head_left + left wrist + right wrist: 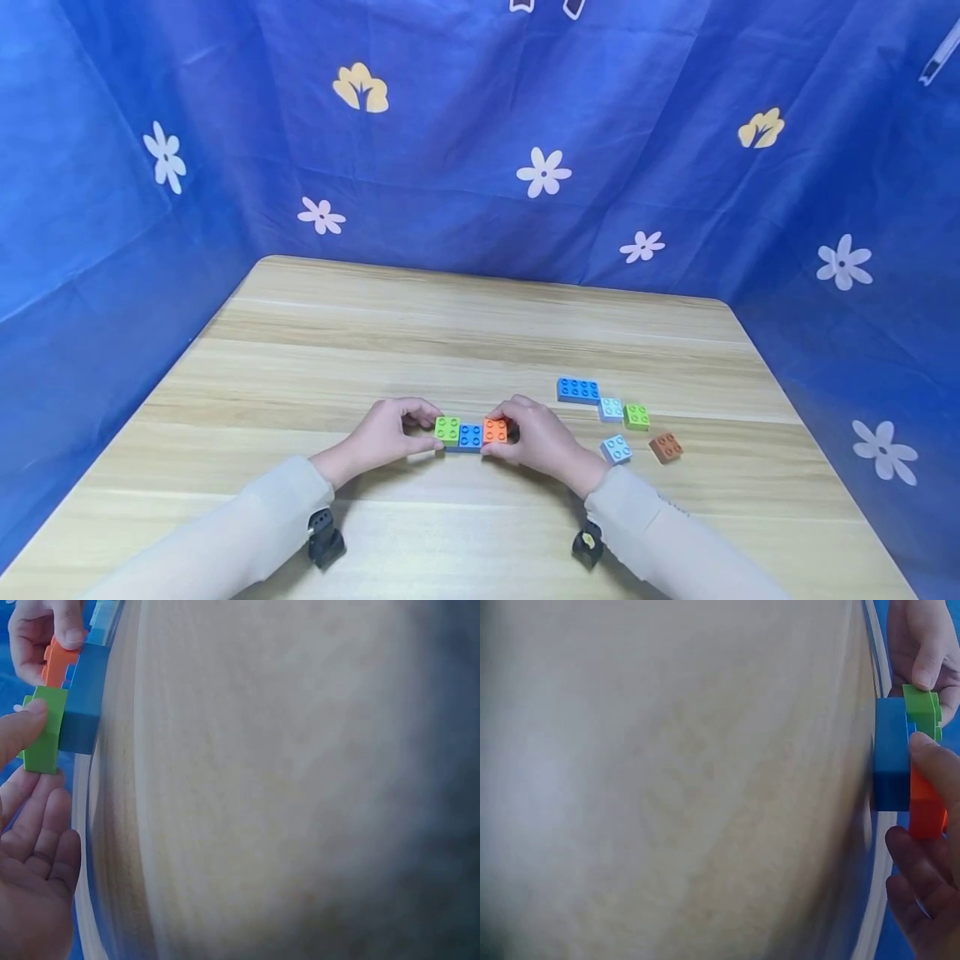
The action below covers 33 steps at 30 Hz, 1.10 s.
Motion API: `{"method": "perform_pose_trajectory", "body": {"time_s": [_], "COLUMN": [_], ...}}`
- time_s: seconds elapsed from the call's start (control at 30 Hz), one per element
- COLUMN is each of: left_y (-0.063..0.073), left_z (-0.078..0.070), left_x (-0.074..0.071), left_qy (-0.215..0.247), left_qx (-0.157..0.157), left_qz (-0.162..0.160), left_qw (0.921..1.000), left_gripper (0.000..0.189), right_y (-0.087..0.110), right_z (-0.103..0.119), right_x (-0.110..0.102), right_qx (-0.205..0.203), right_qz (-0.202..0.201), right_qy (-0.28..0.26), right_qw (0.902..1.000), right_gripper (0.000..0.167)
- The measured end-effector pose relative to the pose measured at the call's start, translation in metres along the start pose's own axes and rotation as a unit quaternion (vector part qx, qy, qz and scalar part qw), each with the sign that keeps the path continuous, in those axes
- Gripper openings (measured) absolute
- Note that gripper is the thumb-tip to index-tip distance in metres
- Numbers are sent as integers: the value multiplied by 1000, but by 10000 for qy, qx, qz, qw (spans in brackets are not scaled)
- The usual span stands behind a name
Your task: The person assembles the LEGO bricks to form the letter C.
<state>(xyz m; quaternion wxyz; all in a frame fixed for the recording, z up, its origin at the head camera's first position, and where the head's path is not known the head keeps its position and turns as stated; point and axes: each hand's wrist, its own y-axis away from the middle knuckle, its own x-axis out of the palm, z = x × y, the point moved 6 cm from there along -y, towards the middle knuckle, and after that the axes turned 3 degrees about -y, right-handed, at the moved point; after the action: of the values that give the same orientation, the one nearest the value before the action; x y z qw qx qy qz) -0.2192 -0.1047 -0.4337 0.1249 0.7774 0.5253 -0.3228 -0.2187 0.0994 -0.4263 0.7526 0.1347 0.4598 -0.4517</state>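
Observation:
A long blue brick (470, 438) lies near the middle of the table, with a green brick (447, 428) on its left end and an orange brick (495, 429) on its right end. Blue studs show between the two. My left hand (386, 435) pinches the green brick between thumb and fingers. On the other side, my right hand (542, 440) pinches the orange brick the same way. In the left wrist view, the green brick (45, 735) juts past the end of the blue brick (84, 709). The orange brick (927, 806) likewise overhangs in the right wrist view.
To the right on the wooden table (480, 333) lie a second long blue brick (578, 391), two light blue bricks (611, 409) (617, 449), another green brick (637, 417) and a brown brick (666, 447). A blue patterned curtain (450, 167) surrounds the table's back and sides.

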Motion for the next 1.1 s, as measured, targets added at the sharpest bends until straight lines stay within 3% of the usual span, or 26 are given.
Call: {"method": "perform_pose_trajectory", "body": {"time_s": [0.2,0.4,1.1], "left_y": [1,1,2], "left_z": [0,0,-1], "left_x": [0,0,1], "left_qy": [30,29,-6], "left_qx": [-16,-17,-96], "left_qz": [-7,-3,35], "left_qw": [10000,10000,9999], "left_gripper": [36,36,34], "right_y": [4,12,65], "right_z": [-4,-9,-58], "right_x": [0,-16,-68], "right_qx": [97,162,19], "right_qz": [206,281,-64], "right_qy": [-96,-409,-258], "right_qw": [9997,9986,9996], "right_gripper": [54,58,62]}}
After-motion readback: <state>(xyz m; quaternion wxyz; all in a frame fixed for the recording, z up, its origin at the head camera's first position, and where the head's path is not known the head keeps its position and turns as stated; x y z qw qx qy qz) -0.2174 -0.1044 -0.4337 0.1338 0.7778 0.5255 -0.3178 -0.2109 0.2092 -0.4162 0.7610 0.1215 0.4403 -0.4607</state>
